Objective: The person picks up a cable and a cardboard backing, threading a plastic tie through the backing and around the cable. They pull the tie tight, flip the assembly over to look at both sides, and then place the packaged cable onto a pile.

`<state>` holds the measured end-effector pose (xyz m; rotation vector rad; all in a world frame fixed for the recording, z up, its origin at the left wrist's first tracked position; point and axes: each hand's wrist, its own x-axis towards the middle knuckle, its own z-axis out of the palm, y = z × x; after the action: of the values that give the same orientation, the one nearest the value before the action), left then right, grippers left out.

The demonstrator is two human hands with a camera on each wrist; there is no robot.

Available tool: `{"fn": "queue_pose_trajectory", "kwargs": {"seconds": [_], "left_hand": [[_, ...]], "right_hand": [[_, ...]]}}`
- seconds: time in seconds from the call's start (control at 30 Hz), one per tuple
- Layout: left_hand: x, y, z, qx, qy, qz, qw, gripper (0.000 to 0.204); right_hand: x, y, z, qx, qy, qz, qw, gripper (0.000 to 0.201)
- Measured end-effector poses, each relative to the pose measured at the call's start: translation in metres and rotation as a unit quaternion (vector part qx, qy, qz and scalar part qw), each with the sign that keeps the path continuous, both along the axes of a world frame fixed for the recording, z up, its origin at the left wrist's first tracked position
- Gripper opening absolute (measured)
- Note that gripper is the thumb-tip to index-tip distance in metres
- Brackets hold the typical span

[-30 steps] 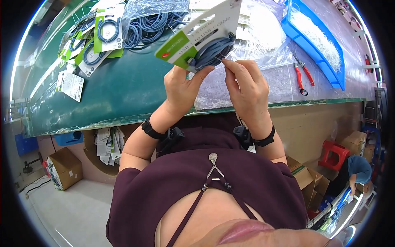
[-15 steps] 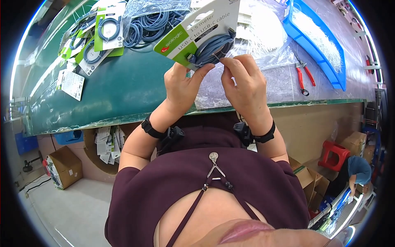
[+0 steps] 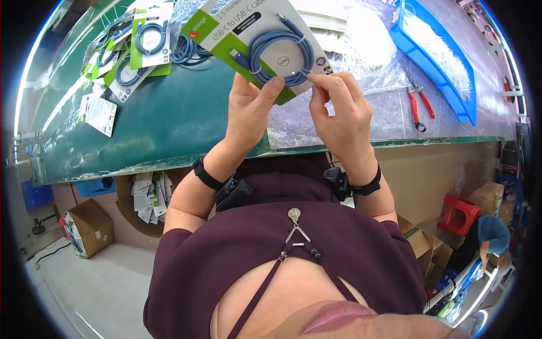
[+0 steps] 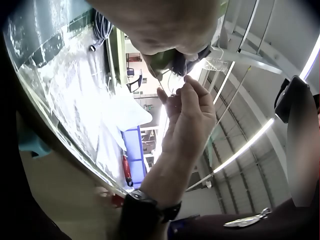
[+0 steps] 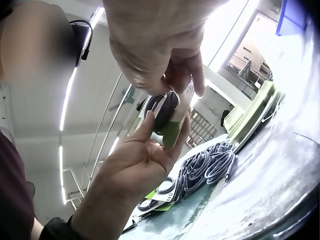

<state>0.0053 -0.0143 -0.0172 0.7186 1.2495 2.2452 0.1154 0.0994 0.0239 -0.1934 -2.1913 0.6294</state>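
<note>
My left hand (image 3: 248, 107) grips the lower edge of a printed retail card (image 3: 223, 42), its thumb on the front. A blue-grey USB-C cable (image 3: 257, 53) lies coiled on the card, fastened by thin ties. Beside the coil's lower right, at the card's edge, my right hand (image 3: 344, 107) pinches the end of a thin tie (image 3: 306, 72) with curled fingers. The left wrist view shows the right hand (image 4: 187, 112) with fine strands by its fingertips. From the right wrist, the left hand (image 5: 132, 165) supports the card below the coil.
Carded cables (image 3: 149, 42) pile up at the table's left, with loose coiled cables (image 3: 186, 53) beside them. A single card (image 3: 100, 114) lies nearer the front. To the right are red-handled cutters (image 3: 419, 107) and a blue tray (image 3: 451, 90) of thin white strips.
The card has turned its front toward the head camera and shifted left and up, showing the whole coil. My right fingertips stay near the coil's lower right edge.
</note>
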Motion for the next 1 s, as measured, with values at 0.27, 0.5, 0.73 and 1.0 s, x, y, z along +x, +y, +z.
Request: {"fn": "queue_pose_trajectory", "kwargs": {"seconds": [0.27, 0.5, 0.73, 1.0], "left_hand": [[-0.006, -0.005, 0.005, 0.057, -0.13, -0.102, 0.985, 0.032], [-0.004, -0.008, 0.013, 0.059, -0.185, -0.11, 0.975, 0.034], [-0.006, -0.009, 0.013, 0.054, -0.194, -0.128, 0.971, 0.031], [-0.002, -0.005, 0.009, 0.053, -0.208, -0.097, 0.972, 0.028]], "right_hand": [[0.006, 0.011, -0.002, -0.151, -0.032, 0.097, 0.983, 0.014], [0.008, 0.016, -0.005, -0.353, -0.075, 0.16, 0.919, 0.013], [0.008, 0.019, -0.007, -0.351, -0.074, 0.164, 0.919, 0.012], [0.003, 0.021, -0.014, -0.349, -0.074, 0.161, 0.92, 0.009]]}}
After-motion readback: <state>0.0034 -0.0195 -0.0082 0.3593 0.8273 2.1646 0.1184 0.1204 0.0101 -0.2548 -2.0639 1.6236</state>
